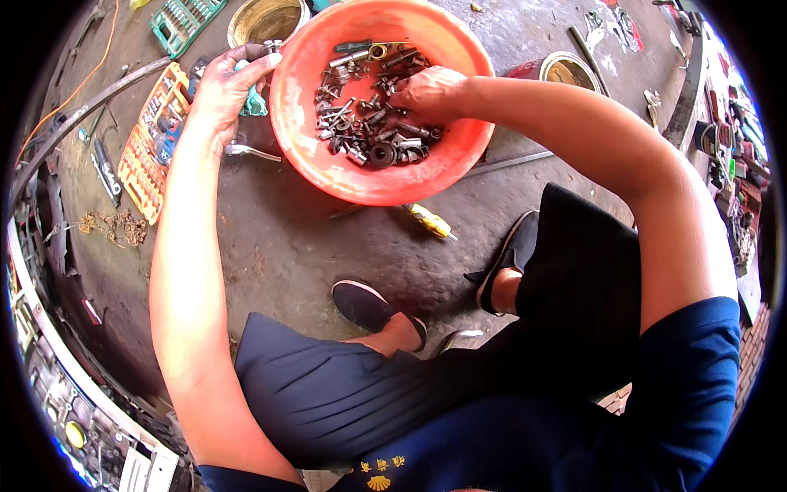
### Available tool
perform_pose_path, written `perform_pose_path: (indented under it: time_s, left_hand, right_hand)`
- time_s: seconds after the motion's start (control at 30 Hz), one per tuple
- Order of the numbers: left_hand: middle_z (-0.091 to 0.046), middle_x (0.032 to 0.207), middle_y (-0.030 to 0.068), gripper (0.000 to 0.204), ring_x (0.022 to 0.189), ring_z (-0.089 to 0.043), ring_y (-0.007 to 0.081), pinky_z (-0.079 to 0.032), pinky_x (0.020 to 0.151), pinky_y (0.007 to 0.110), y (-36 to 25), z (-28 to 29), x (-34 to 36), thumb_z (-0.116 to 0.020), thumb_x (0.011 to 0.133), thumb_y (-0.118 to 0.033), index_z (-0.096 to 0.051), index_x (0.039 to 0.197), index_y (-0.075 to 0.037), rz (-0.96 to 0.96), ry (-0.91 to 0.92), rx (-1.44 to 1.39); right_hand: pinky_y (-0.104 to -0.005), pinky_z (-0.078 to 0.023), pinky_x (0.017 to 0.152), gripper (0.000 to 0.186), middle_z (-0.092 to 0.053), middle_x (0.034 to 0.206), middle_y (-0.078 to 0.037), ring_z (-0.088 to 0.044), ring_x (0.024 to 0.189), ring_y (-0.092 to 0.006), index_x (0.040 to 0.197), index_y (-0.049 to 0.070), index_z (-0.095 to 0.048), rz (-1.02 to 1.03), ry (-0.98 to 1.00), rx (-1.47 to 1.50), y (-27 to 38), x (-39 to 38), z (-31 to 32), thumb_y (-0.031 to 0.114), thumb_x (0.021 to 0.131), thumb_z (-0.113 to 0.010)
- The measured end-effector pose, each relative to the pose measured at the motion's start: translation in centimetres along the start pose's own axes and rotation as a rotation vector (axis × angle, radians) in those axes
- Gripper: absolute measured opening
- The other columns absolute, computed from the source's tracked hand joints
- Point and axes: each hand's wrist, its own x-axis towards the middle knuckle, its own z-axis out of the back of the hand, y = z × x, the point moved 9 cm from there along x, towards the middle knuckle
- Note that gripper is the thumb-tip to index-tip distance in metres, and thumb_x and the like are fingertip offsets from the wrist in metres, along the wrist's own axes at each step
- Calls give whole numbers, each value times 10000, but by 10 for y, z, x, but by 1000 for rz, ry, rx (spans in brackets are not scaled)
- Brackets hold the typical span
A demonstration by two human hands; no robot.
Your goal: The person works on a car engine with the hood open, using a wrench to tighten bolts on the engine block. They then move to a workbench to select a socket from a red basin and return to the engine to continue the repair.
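Note:
An orange-red plastic basin (307, 160) stands before me with a heap of bolts, sockets and other dark metal parts (373, 123) in its bottom. Inside it, my right hand (428, 94) reaches down into the far right of the heap; its fingertips are hidden among the parts. At the basin's left rim, my left hand (223, 88) is closed, with small shiny metal bolts (272, 46) between thumb and fingers. A screwdriver with a dark green handle (352, 47) lies in the basin above the heap.
Left of the basin lie an orange tool case (146, 176), a green socket case (176, 29) and a ratchet handle (252, 152). Round tins (266, 23) stand behind the basin and to its right (570, 72). A yellow-handled screwdriver (430, 221) lies near my feet.

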Motion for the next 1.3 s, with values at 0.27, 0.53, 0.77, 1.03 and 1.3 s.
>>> perform_pose_path:
  time_s: [0.27, 0.53, 0.77, 1.03, 1.3]
  left_hand:
    - [-632, 851, -82, 332, 720, -540, 37, -442, 644, 208, 19, 15, -2, -883, 914, -211, -738, 1187, -89, 59, -68, -19]
    - [-667, 887, -52, 334, 760, -552, 54, -452, 694, 227, 20, 20, 2, -889, 902, -231, -747, 1159, -71, 34, -67, -15]
    - [-643, 868, -79, 315, 734, -537, 33, -435, 661, 210, 16, 9, 2, -877, 920, -209, -741, 1177, -89, 43, -49, -11]
    - [-661, 890, -82, 292, 725, -531, 27, -427, 645, 204, 14, 10, 0, -868, 926, -208, -749, 1168, -95, 8, -31, 7]
    - [-667, 892, -59, 380, 748, -536, 41, -427, 658, 223, 23, 14, 1, -881, 909, -254, -736, 1201, -57, 16, -25, 154]
  right_hand:
    - [-424, -497, 1035, 353, -623, 1362, -112, -602, 1272, -280, 1346, 233, -713, 228, -200, -342, 34, 2, 5, 369, 1046, -587]
    - [-445, -511, 1081, 334, -617, 1415, -111, -599, 1307, -306, 1287, 136, -751, 6, -423, -286, -15, 4, 50, 239, 1019, -580]
    - [-496, -384, 1238, 456, -485, 1632, -62, -458, 1494, -301, 1494, 305, -612, 429, -188, -143, 114, -2, -51, 279, 1049, -515]
    - [-464, -587, 1045, 268, -578, 1454, -95, -553, 1388, -328, 1116, 177, -797, 284, -77, -212, 76, -1, -28, 274, 1034, -562]
    - [-437, -607, 994, 237, -652, 1344, -94, -601, 1316, -295, 1162, 111, -766, 60, -137, -271, 14, -25, -3, 189, 999, -613]
